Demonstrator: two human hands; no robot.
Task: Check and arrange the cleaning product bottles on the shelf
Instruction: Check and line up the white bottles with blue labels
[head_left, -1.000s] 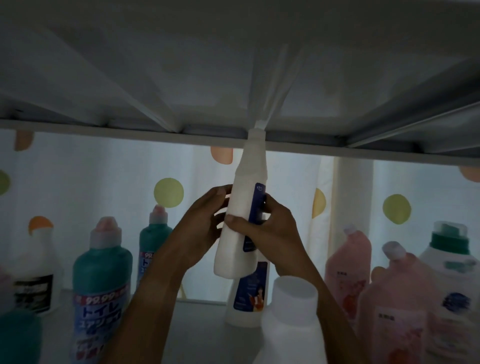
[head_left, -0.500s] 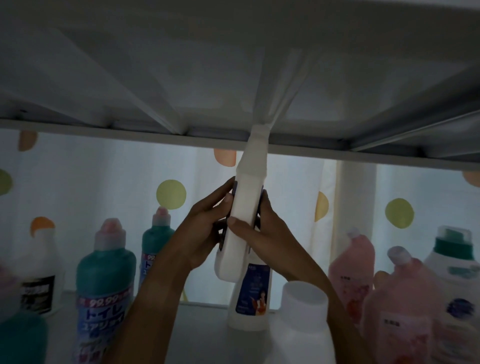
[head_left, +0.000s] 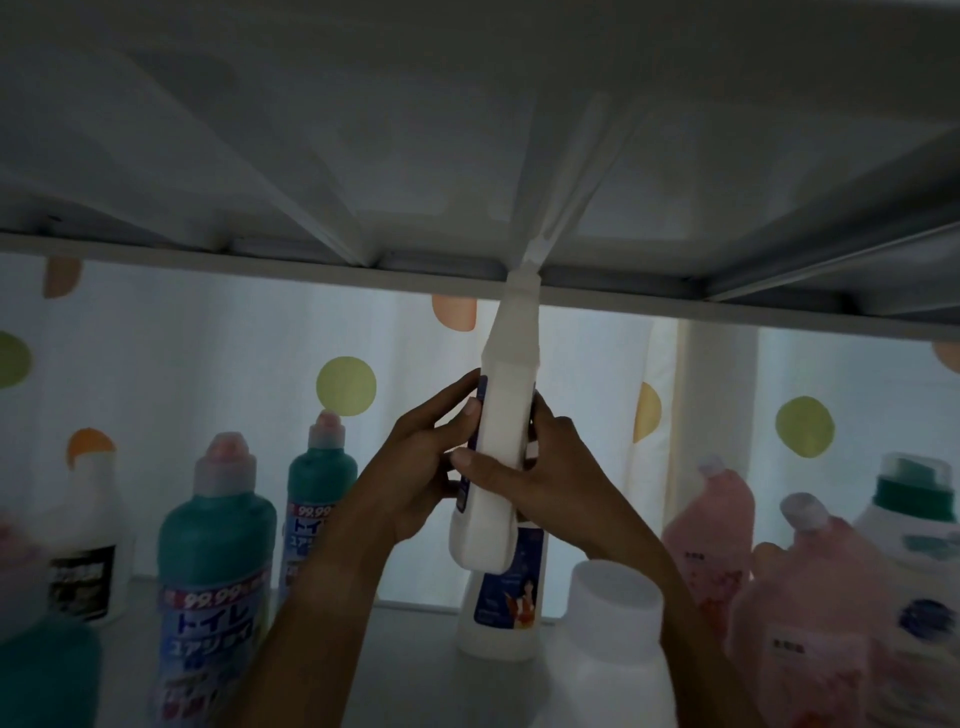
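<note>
Two hands, left (head_left: 415, 467) and right (head_left: 540, 478), grip your slim white plastic bottle (head_left: 501, 452); long axis near-upright, nozzle under upper shelf (head_left: 260, 265).

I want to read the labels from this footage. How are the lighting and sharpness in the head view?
Head view: dim and backlit by the dotted curtain; the held white bottle shows its narrow side, its label barely seen; the teal bottle label reads partly; the pink bottles at right are soft; straight shelf edges bow from the wide lens.
</note>
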